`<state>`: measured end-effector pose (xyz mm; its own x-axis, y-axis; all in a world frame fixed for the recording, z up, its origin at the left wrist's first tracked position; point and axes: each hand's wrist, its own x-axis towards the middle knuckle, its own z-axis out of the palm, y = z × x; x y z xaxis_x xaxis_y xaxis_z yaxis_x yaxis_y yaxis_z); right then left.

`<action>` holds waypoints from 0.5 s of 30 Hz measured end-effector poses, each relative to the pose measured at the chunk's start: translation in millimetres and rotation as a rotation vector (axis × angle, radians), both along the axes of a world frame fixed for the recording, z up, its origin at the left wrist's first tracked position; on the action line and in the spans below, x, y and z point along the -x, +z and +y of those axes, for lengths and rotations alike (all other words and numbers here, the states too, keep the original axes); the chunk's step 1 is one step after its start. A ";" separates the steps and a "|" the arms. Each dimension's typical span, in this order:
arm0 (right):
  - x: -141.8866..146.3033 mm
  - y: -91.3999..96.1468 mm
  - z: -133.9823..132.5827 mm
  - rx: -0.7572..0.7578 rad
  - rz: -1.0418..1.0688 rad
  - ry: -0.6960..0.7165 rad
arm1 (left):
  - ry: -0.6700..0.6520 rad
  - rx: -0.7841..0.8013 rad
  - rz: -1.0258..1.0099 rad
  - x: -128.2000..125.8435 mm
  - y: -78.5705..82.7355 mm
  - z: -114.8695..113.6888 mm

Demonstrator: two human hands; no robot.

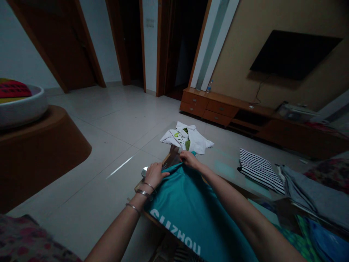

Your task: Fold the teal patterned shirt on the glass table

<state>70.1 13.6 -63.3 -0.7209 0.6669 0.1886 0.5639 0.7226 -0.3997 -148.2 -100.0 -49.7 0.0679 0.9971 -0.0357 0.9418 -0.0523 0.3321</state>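
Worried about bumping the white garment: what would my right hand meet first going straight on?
Probably the dark flat item just past your right hand, before the white printed garment; depth looks unclear.

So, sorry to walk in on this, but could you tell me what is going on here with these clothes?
A person is holding the upper edge of a teal cloth garment with white lettering in their left hand and right hand, above a glass-topped table. A crumpled white garment with a green print lies just beyond the hands, and a black-and-white striped garment lies to the right.
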 end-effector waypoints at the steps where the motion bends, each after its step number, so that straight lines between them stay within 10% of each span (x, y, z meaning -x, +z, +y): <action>1: -1.1 0.5 -0.9 -0.005 0.002 -0.008 | 0.000 0.005 -0.046 -6.9 -0.5 6.3; 15: -39.9 33.6 8.8 0.019 -0.485 -0.300 | 0.109 -0.088 -0.237 -20.7 -25.2 26.3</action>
<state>110.0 22.4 -29.7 -0.5005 0.8558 -0.1307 0.8656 0.4978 -0.0551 -127.5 -73.7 -75.0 -0.0438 0.9975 0.0553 0.8402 0.0069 0.5422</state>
